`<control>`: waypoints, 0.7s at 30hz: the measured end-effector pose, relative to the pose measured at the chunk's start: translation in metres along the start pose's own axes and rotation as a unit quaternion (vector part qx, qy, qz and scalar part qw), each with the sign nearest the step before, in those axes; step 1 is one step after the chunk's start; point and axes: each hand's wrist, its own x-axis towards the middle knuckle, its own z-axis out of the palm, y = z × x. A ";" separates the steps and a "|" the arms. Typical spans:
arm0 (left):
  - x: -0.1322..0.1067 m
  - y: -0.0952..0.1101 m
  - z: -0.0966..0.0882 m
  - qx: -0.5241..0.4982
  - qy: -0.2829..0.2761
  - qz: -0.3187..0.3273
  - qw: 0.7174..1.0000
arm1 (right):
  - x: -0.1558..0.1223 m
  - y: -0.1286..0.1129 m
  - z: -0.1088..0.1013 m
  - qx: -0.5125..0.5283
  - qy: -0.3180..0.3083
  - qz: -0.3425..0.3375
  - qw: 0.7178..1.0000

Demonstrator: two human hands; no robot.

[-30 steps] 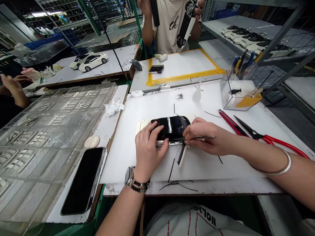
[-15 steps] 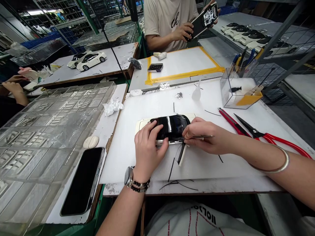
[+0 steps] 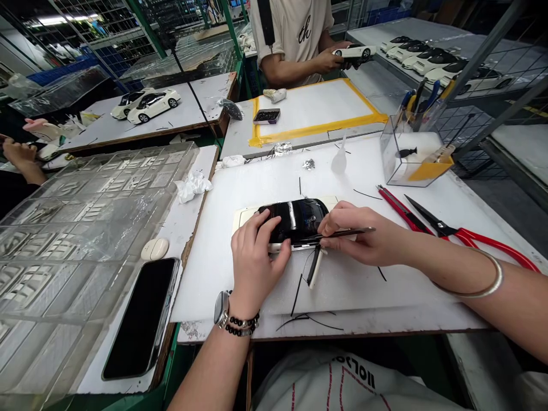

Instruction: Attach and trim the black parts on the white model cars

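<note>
A white model car [image 3: 293, 220] with a glossy black roof lies in front of me on the white work mat [image 3: 209, 268]. My left hand [image 3: 259, 251] grips its rear part, fingers over the roof and thumb against the near side. From that near side an open door [image 3: 315, 267], black inside and white outside, sticks out toward me. My right hand [image 3: 353, 231] pinches slim dark tweezers [image 3: 362, 230]; their tips are at the near edge of the roof, above the door opening. Exactly what the tips touch is hidden.
Red-handled scissors [image 3: 462, 234] and a red cutter [image 3: 398, 208] lie at right, below a clear tool box [image 3: 411, 160]. Black strips [image 3: 297, 294] are scattered about. At left are a phone [image 3: 141, 319] and a compartment tray [image 3: 89, 228]. A co-worker [image 3: 295, 45] holds another model car [image 3: 353, 52].
My hands stay at the car; the tweezers have tilted slightly. Across the table, the co-worker has turned their model car from underside showing to nearly level and lowered it.
</note>
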 end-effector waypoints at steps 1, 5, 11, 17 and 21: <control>0.000 0.000 0.000 0.000 0.000 0.000 1.000 | 0.000 0.000 0.000 0.000 0.000 -0.002 1.000; 0.000 0.000 -0.001 0.002 0.001 0.001 1.000 | 0.001 0.000 0.000 -0.007 -0.014 -0.012 1.000; 0.000 0.000 0.000 0.005 -0.001 0.001 1.000 | 0.002 0.000 0.000 -0.008 -0.022 -0.010 1.000; 0.000 -0.001 0.000 0.007 0.000 0.002 1.000 | 0.001 0.000 0.001 -0.009 -0.025 0.004 1.000; 0.000 0.000 0.001 0.008 -0.002 0.002 1.000 | 0.002 0.001 0.001 -0.004 -0.022 -0.009 1.000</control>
